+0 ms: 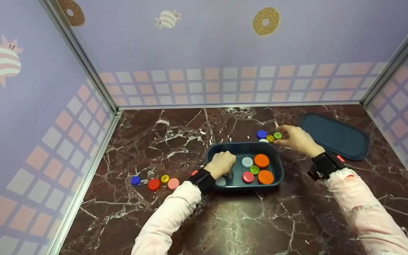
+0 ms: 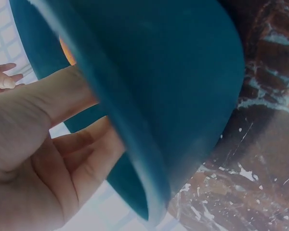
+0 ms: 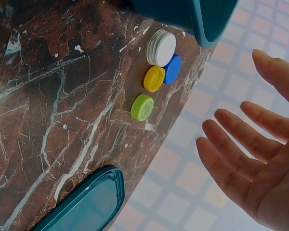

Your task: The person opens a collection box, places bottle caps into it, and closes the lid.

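My left hand [image 1: 221, 163] reaches over the near left part of a dark teal box [image 1: 246, 187], its fingers down inside. The box wall [image 2: 168, 72] hides its fingertips in the left wrist view, so whether they hold anything does not show. Inside the box lie orange caps [image 1: 261, 161], a pink cap [image 1: 248, 177], a green cap [image 1: 254, 170] and pale caps [image 1: 247, 162]. Behind the box's right corner, my right hand [image 1: 298, 140] hovers with spread, relaxed fingers beside a green cap [image 3: 142, 107]. Yellow [image 3: 154, 79], blue [image 3: 172, 70] and white [image 3: 162, 48] caps sit close by.
Left of the box, a blue cap [image 1: 135, 180], a red cap [image 1: 153, 184], a yellow cap [image 1: 165, 179] and a pink cap [image 1: 173, 183] lie on the marbled table [image 1: 246, 226]. The teal lid [image 1: 335, 134] lies at the right. Patterned walls enclose the back and sides.
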The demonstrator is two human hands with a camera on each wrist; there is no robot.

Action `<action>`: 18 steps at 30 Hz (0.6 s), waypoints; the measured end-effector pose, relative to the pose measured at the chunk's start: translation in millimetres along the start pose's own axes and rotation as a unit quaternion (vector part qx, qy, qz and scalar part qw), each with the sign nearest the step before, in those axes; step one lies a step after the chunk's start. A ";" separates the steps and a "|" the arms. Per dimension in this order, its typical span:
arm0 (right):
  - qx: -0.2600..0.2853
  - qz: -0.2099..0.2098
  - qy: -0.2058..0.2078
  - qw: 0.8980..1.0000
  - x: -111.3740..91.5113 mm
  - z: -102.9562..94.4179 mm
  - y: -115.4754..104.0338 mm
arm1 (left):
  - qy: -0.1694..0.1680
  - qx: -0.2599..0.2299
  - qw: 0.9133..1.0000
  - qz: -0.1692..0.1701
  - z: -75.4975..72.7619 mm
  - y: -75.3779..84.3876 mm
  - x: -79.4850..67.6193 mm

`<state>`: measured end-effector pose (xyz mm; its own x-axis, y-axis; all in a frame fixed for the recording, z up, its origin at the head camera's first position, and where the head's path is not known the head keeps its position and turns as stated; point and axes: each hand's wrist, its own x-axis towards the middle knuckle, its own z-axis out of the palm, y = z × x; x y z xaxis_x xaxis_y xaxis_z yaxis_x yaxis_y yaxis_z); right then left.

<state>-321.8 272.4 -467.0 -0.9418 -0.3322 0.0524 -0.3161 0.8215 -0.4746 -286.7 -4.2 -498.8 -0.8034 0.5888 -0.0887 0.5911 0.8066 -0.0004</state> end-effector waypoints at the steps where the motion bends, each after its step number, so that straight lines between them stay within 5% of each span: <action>1: 0.000 0.000 0.000 1.000 -0.3 -0.2 0.3 | -0.003 0.002 1.000 -0.004 -1.1 0.0 0.1; 18: 0.009 -0.006 0.006 1.000 2.2 -1.1 -2.3 | 0.045 0.014 0.999 0.000 -12.4 -2.4 -7.3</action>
<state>-323.3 270.3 -464.8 -0.9394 -0.3360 0.0685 -0.3250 0.8087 -0.4903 -283.1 -9.8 -485.8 -0.8059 0.5921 0.0020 0.5918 0.8056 -0.0284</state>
